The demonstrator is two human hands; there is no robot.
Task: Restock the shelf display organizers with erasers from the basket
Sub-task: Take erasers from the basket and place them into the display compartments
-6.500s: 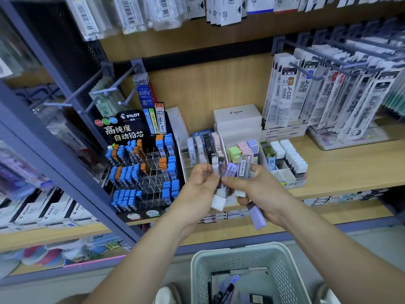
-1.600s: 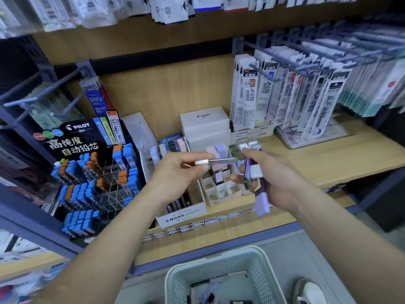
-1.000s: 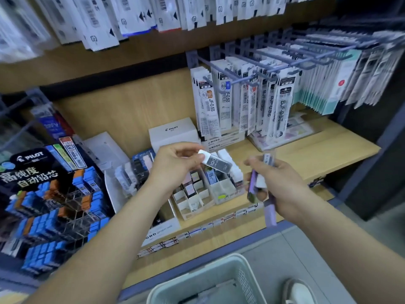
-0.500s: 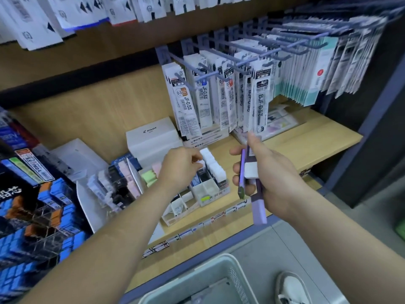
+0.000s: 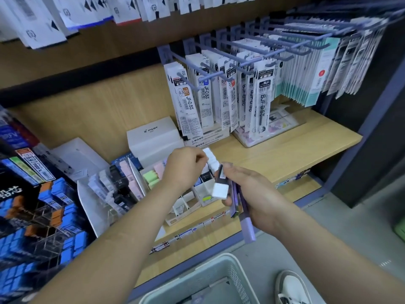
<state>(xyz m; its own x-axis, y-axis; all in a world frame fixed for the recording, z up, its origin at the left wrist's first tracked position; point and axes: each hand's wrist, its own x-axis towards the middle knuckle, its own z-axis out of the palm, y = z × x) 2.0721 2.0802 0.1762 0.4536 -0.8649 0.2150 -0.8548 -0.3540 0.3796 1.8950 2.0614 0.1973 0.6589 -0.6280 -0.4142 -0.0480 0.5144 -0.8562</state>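
Head view of a wooden stationery shelf [image 5: 285,150] during restocking. The left hand [image 5: 184,166] reaches over the white compartmented display organizer [image 5: 198,190] at the shelf front, its fingers curled down onto the row of white erasers [image 5: 211,159] standing in the rear right compartment; whether the fingertips pinch one eraser or only press on the row cannot be told. The right hand [image 5: 254,191], just beside the left and in front of the organizer, grips a handful of erasers [image 5: 247,227]: long purple sticks that project downward past the palm, and a white block eraser [image 5: 219,191] in a dark sleeve held against them by the thumb. Other compartments hold pale green erasers [image 5: 151,178], pink erasers [image 5: 158,168] and a dark-sleeved eraser [image 5: 206,177] marked 100. A white PILOT box [image 5: 153,137] stands behind the organizer, with flat MONO boxes [image 5: 206,138] to its right. Pen refill packs [image 5: 219,95] hang from hooks above. A tiered rack of blue and orange lead cases [image 5: 43,216] stands at far left. The pale perforated basket [image 5: 230,279] sits on the floor below the shelf edge, next to a white shoe [image 5: 291,288]; its contents are mostly out of frame.
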